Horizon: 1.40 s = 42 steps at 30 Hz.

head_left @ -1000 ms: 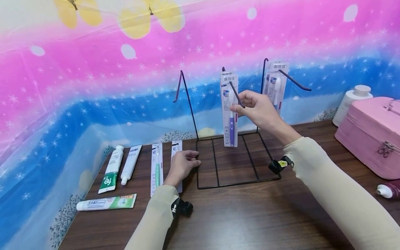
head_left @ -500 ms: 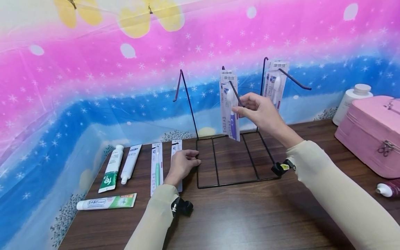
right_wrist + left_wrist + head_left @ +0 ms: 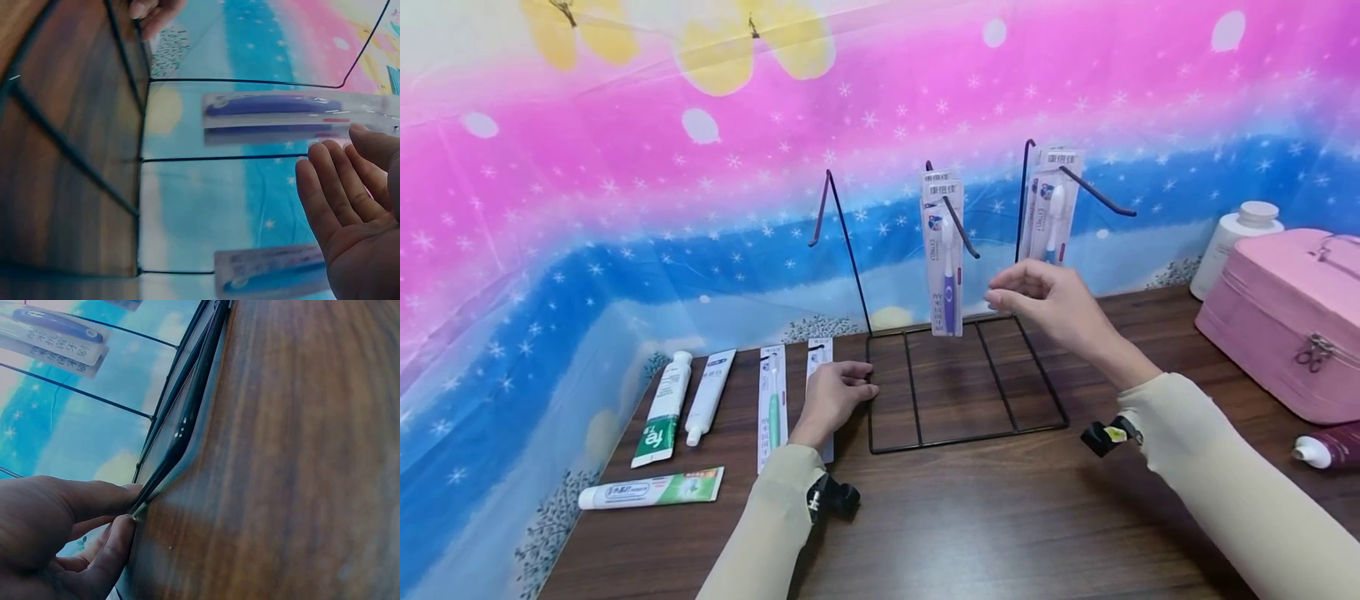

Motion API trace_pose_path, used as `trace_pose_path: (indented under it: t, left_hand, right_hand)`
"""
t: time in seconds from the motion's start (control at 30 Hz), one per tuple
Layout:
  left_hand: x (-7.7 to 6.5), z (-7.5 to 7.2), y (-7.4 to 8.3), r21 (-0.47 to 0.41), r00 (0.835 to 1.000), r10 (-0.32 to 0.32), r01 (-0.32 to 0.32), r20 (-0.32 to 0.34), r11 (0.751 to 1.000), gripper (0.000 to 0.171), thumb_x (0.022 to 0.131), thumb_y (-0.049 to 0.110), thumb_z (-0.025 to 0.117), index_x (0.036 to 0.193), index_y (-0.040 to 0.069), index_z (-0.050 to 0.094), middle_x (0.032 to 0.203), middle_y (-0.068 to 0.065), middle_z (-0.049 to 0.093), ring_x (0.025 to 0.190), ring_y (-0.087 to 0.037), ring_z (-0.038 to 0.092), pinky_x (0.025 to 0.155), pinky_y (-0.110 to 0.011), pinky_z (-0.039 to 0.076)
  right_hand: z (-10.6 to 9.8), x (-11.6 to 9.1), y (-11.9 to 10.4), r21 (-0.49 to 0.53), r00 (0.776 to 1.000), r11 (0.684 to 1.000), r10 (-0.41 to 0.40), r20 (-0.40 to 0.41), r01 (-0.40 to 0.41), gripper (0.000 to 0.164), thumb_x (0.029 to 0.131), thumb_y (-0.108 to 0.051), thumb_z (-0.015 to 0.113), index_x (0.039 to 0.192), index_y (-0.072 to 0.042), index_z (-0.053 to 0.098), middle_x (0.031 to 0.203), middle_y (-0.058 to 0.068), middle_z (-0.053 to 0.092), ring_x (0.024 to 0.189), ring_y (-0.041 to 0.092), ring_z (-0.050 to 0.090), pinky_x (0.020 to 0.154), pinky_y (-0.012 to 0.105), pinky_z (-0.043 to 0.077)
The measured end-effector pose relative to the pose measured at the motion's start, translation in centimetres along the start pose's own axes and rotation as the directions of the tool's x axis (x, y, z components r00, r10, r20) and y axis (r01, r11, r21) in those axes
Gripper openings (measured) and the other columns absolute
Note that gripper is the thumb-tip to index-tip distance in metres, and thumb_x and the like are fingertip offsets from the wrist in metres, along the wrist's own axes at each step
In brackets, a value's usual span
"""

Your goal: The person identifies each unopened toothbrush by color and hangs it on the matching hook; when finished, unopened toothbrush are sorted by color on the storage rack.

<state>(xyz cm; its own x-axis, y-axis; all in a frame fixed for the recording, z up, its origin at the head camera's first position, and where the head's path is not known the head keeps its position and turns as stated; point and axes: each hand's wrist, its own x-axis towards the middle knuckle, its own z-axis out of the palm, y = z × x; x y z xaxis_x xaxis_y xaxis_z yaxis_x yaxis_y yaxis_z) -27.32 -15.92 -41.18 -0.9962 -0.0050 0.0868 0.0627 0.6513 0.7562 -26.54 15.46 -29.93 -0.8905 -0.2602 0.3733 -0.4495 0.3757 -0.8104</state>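
A black wire display rack (image 3: 968, 437) stands on the table. My left hand (image 3: 831, 404) pinches its left base wire between thumb and fingers, plainly seen in the left wrist view. From the rack's middle hook hangs a packaged purple toothbrush (image 3: 949, 292), in front of another package. My right hand (image 3: 1056, 308) is off to its right, fingers extended and holding nothing. In the right wrist view the fingers (image 3: 337, 187) point past the hanging packs. Packaged blue toothbrushes (image 3: 1054, 208) hang on the right hook. The left hook (image 3: 820, 212) carries nothing.
Left of the rack lie a green toothbrush pack (image 3: 773, 408) and another pack (image 3: 818, 354), partly hidden by my left hand. Several toothpaste tubes (image 3: 651, 490) lie further left. At right are a pink case (image 3: 1277, 325), a white bottle (image 3: 1232, 250) and a dark red tube (image 3: 1333, 447).
My right hand has let go of the purple toothbrush pack and moved down and right from it. The pack now hangs straight on the middle hook. My left hand stays on the rack.
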Motion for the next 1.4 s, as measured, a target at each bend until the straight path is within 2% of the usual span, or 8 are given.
trace_pose_path:
  t: [0.2, 0.37, 0.53, 0.67, 0.87, 1.17, 1.4]
  left_hand:
    - [-0.1, 0.0, 0.0, -0.008, 1.000, -0.009, 0.009, -0.010, 1.000, 0.032, 0.085, 0.012, 0.076, 0.116, 0.012, 0.072, 0.097, -0.002, 0.067, 0.089, -0.017, 0.062, 0.077, -0.035, 0.051]
    - [-0.2, -0.1, 0.0, -0.014, 1.000, -0.006, 0.006, -0.008, 1.000, 0.032, 0.085, 0.011, 0.075, 0.116, 0.011, 0.072, 0.098, -0.003, 0.067, 0.089, -0.017, 0.062, 0.077, -0.035, 0.051]
    - [-0.2, -0.1, 0.1, -0.012, 1.000, -0.009, 0.009, -0.003, 1.000, 0.033, 0.085, 0.012, 0.076, 0.117, 0.012, 0.071, 0.099, -0.003, 0.067, 0.089, -0.018, 0.063, 0.077, -0.035, 0.051]
    - [-0.1, -0.1, 0.1, -0.009, 1.000, -0.003, 0.003, 0.002, 1.000, 0.033, 0.085, 0.012, 0.076, 0.117, 0.011, 0.071, 0.098, -0.004, 0.068, 0.089, -0.018, 0.063, 0.077, -0.035, 0.051]
    - [-0.1, 0.0, 0.2, 0.003, 1.000, -0.005, 0.005, 0.005, 1.000, 0.032, 0.085, 0.012, 0.075, 0.117, 0.011, 0.071, 0.096, -0.003, 0.068, 0.088, -0.017, 0.063, 0.077, -0.035, 0.051]
    - [0.0, 0.0, 0.2, 0.010, 1.000, 0.002, -0.002, 0.010, 1.000, 0.033, 0.086, 0.013, 0.075, 0.118, 0.011, 0.071, 0.099, -0.004, 0.068, 0.091, -0.018, 0.063, 0.078, -0.036, 0.051]
    - [0.1, 0.1, 0.1, 0.011, 1.000, 0.008, -0.008, 0.015, 1.000, 0.033, 0.085, 0.012, 0.075, 0.118, 0.011, 0.070, 0.101, -0.004, 0.068, 0.093, -0.019, 0.064, 0.079, -0.037, 0.051]
  right_hand:
    - [-0.6, -1.5, 1.4, -0.054, 0.999, 0.998, 0.030, 0.029, -0.028, 0.023, 0.094, -0.023, 0.065, 0.110, -0.006, 0.067, 0.100, 0.006, 0.071, 0.088, 0.021, 0.068, 0.078, 0.044, 0.053]
    - [-1.3, -1.9, 4.2, -0.063, 0.995, 0.998, 0.018, 0.103, -0.012, 0.023, 0.094, -0.031, 0.066, 0.108, -0.013, 0.068, 0.097, 0.004, 0.071, 0.084, 0.020, 0.068, 0.074, 0.039, 0.054]
    - [-1.6, -2.1, 5.6, -0.071, 0.973, 0.997, 0.046, 0.225, -0.031, 0.024, 0.092, -0.035, 0.068, 0.107, -0.017, 0.068, 0.097, 0.006, 0.071, 0.087, 0.025, 0.068, 0.075, 0.040, 0.055]
    - [-1.8, -2.4, 6.3, -0.116, 0.957, 0.991, 0.093, 0.276, -0.063, 0.021, 0.091, -0.035, 0.069, 0.105, -0.019, 0.069, 0.095, 0.003, 0.071, 0.087, 0.027, 0.067, 0.076, 0.044, 0.053]
    - [-2.3, -2.9, 7.9, -0.099, 0.924, 0.985, 0.164, 0.345, -0.138, 0.029, 0.091, -0.034, 0.068, 0.110, -0.012, 0.068, 0.101, 0.009, 0.071, 0.090, 0.025, 0.066, 0.079, 0.043, 0.054]
    - [-3.9, -3.0, 9.9, -0.134, 0.901, 0.954, 0.296, 0.316, -0.267, 0.038, 0.090, -0.037, 0.070, 0.114, -0.007, 0.068, 0.105, 0.010, 0.068, 0.092, 0.027, 0.067, 0.077, 0.036, 0.055]
    - [-4.6, -3.1, 11.8, -0.131, 0.886, 0.939, 0.344, 0.310, -0.319, 0.041, 0.088, -0.037, 0.072, 0.117, -0.008, 0.066, 0.108, 0.009, 0.066, 0.093, 0.024, 0.065, 0.076, 0.035, 0.055]
